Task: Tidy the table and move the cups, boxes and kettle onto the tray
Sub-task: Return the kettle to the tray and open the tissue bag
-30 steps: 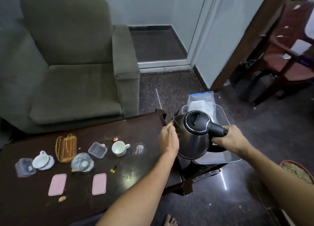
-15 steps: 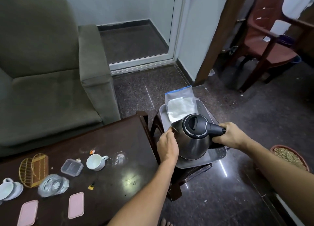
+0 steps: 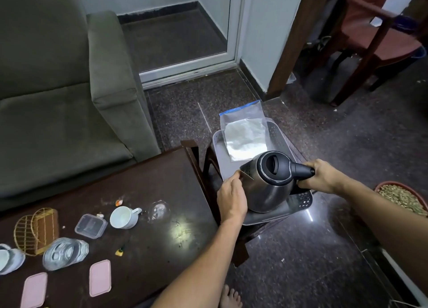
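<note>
The right hand (image 3: 324,177) is wrapped around the black handle of the kettle (image 3: 266,182); the left hand (image 3: 231,197) lies flat against its steel side, fingers loose. The kettle sits on the tray (image 3: 298,202), near a plastic bag (image 3: 243,134). No legible writing shows. A cup (image 3: 124,217) remains on the table (image 3: 148,192).

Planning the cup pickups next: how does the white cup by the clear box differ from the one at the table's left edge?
The white cup by the clear box stands alone on the bare table, fully in view, handle pointing right toward the kettle. The cup at the left edge sits on a saucer and is cut off by the frame, so its handle cannot be seen. Both are white, upright and look empty, and neither is on the tray yet.
</note>
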